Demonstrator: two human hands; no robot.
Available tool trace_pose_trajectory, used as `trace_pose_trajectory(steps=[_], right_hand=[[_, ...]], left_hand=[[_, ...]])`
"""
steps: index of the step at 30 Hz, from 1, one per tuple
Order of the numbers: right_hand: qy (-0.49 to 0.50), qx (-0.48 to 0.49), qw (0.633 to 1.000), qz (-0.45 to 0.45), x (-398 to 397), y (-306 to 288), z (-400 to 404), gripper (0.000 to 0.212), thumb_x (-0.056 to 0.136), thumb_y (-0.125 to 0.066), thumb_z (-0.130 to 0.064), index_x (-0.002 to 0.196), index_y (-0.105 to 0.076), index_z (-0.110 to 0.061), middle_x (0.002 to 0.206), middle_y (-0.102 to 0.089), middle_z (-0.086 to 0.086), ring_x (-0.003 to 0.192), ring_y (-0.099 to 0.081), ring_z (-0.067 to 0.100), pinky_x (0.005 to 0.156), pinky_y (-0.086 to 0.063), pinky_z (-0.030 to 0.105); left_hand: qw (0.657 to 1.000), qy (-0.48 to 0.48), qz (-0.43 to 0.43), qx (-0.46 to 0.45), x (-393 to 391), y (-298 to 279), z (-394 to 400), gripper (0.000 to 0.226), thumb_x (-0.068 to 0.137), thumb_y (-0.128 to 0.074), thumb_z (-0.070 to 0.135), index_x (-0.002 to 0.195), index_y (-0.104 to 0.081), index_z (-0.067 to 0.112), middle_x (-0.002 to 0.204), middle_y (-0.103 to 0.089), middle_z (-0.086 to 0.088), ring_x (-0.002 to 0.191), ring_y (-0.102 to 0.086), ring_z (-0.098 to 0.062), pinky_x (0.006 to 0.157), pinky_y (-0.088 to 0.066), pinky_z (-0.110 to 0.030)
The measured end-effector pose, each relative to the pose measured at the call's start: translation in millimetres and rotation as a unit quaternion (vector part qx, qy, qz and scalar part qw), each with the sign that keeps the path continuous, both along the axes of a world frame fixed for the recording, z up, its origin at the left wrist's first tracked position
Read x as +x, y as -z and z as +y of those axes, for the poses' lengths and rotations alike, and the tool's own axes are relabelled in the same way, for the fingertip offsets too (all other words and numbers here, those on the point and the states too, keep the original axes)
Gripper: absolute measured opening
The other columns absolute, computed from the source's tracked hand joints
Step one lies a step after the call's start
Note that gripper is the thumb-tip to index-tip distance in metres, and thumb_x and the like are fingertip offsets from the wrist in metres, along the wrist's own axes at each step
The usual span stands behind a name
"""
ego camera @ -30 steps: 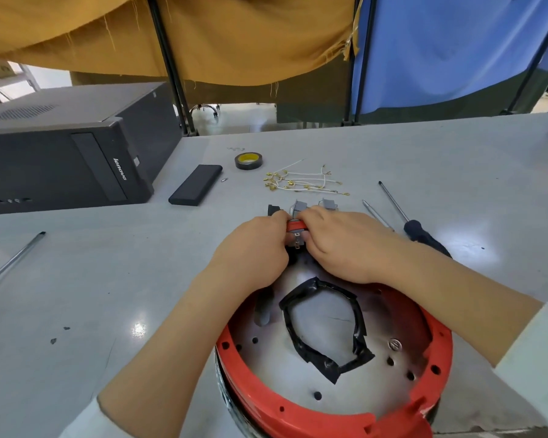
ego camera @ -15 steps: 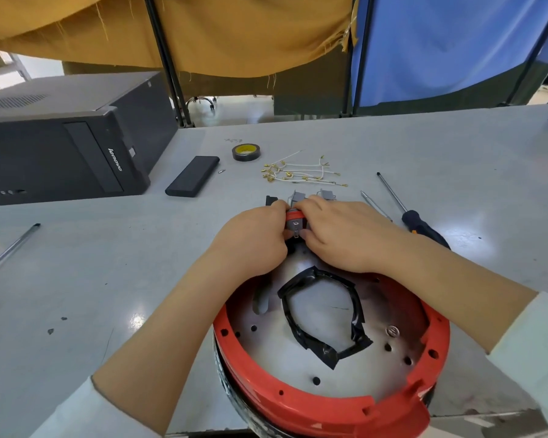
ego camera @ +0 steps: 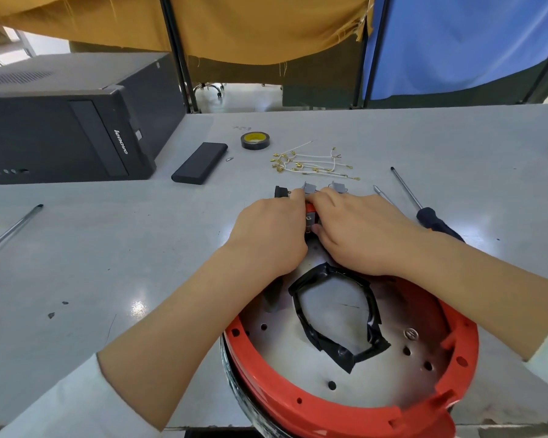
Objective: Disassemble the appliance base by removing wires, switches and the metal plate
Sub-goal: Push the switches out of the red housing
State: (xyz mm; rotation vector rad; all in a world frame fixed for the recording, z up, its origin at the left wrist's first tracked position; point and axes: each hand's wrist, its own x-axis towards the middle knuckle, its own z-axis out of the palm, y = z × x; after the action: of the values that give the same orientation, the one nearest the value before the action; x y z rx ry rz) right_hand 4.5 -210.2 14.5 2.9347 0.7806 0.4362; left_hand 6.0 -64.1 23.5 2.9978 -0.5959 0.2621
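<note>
The round appliance base with a red rim (ego camera: 336, 415) lies in front of me, its metal plate (ego camera: 389, 371) showing, with a black torn gasket (ego camera: 370, 330) on it. At the base's far edge sits a small switch (ego camera: 310, 218). My left hand (ego camera: 266, 235) and my right hand (ego camera: 358, 232) both pinch that switch from either side, fingers curled over it. Beyond my hands lie a black switch (ego camera: 279, 191), two grey switches (ego camera: 337, 187) and a bundle of white wires (ego camera: 310, 162) with brass terminals.
A black-handled screwdriver (ego camera: 431, 216) and a thin metal rod (ego camera: 381, 193) lie to the right. A tape roll (ego camera: 255, 140), a black flat case (ego camera: 200, 162) and a black computer tower (ego camera: 60, 128) are at the back left. Another rod (ego camera: 11, 230) lies far left.
Both hands stay pinched on the switch at the base's far edge, with only slight shifts of the fingers. The view has tilted a little.
</note>
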Motion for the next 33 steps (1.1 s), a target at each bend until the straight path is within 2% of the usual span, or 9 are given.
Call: trace_pose_trajectory(steps=[9,15,19,22,26,28,30,33], right_hand=[[0.021,-0.036,0.999,-0.022,0,5,2,0.034,0.095,-0.032,-0.035,0.121,-0.039,-0.015,0.114,-0.048,0.003,0.09,-0.058,0.026,0.056,-0.025,0.033],[0.027,-0.049,0.998,-0.032,0,4,2,0.033,0.096,-0.031,-0.035,0.12,-0.039,-0.014,0.115,-0.049,0.004,0.088,-0.059,0.028,0.055,-0.026,0.033],[0.013,-0.046,0.999,-0.025,0,3,1,0.034,0.096,-0.031,-0.034,0.122,-0.037,-0.012,0.117,-0.049,0.005,0.092,-0.059,0.028,0.058,-0.03,0.034],[0.004,-0.042,0.999,-0.014,1,1,-2,0.037,0.097,-0.031,-0.034,0.126,-0.036,-0.011,0.121,-0.048,0.006,0.094,-0.059,0.028,0.062,-0.035,0.036],[0.0,-0.042,0.999,-0.01,1,0,-2,0.038,0.097,-0.031,-0.034,0.127,-0.035,-0.011,0.122,-0.047,0.007,0.094,-0.059,0.029,0.061,-0.033,0.036],[0.002,-0.049,0.999,-0.018,1,1,-2,0.037,0.098,-0.031,-0.034,0.126,-0.035,-0.011,0.121,-0.047,0.007,0.093,-0.059,0.029,0.059,-0.029,0.034],[0.004,-0.056,0.998,-0.026,1,3,-1,0.036,0.098,-0.031,-0.034,0.124,-0.036,-0.01,0.118,-0.048,0.008,0.09,-0.059,0.029,0.056,-0.025,0.034],[0.01,-0.067,0.997,-0.036,2,5,-1,0.035,0.097,-0.031,-0.033,0.121,-0.038,-0.01,0.114,-0.049,0.008,0.085,-0.06,0.029,0.051,-0.019,0.033]], left_hand=[[0.999,-0.031,-0.018,-0.013,-2,2,-2,0.025,0.079,-0.047,0.009,0.092,-0.027,0.016,0.064,-0.029,0.004,0.053,-0.025,-0.016,0.043,-0.016,-0.027],[0.999,-0.048,-0.008,-0.021,-4,0,-3,0.025,0.079,-0.048,0.01,0.093,-0.028,0.017,0.07,-0.037,-0.001,0.059,-0.029,-0.021,0.043,-0.016,-0.027],[0.999,-0.025,0.01,-0.026,-2,0,0,0.019,0.081,-0.047,0.01,0.095,-0.034,0.015,0.088,-0.059,-0.01,0.065,-0.037,-0.025,0.046,-0.02,-0.029],[0.998,-0.007,0.045,-0.045,3,2,4,0.023,0.085,-0.046,0.011,0.108,-0.043,0.01,0.097,-0.061,-0.013,0.071,-0.042,-0.027,0.057,-0.032,-0.032],[0.995,0.009,0.079,-0.06,7,0,7,0.026,0.088,-0.047,0.012,0.114,-0.043,0.009,0.103,-0.061,-0.015,0.079,-0.05,-0.031,0.061,-0.034,-0.033],[0.997,0.007,0.065,-0.05,5,0,6,0.026,0.087,-0.046,0.012,0.113,-0.042,0.009,0.1,-0.06,-0.014,0.076,-0.048,-0.03,0.059,-0.034,-0.032],[0.999,-0.005,0.027,-0.027,2,2,3,0.022,0.083,-0.046,0.01,0.104,-0.039,0.011,0.089,-0.058,-0.01,0.069,-0.041,-0.028,0.051,-0.027,-0.031],[1.0,-0.03,-0.006,-0.009,-1,2,-2,0.026,0.079,-0.047,0.01,0.102,-0.038,0.015,0.076,-0.044,-0.003,0.067,-0.037,-0.027,0.044,-0.018,-0.028]])
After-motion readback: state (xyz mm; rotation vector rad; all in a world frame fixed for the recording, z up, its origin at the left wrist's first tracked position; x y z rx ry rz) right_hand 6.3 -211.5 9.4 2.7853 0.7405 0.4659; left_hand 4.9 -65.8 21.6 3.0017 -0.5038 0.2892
